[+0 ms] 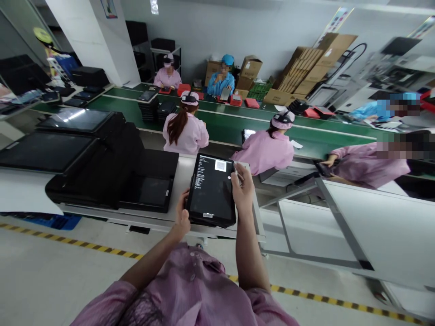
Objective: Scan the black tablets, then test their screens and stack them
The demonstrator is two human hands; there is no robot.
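A black tablet (214,192) is held up in front of me, its dark screen lit with lines of white text and a white square code near the top. My left hand (182,213) grips its lower left edge, thumb at the front and fingers behind. At the upper right edge is my right hand (242,188), fingers bent around the side and over the border of the screen. Below the tablet runs a pale metal-edged table (185,165). Left of my left hand, another dark tablet (146,192) lies in a black tray (161,163).
Stacked black trays (102,167) fill the table's left side. Beyond it, several people in pink and blue work along a green conveyor (217,118). Cardboard boxes (302,68) lean at the back wall. White panelled frames (380,226) stand at right; yellow-black tape (78,242) marks the floor.
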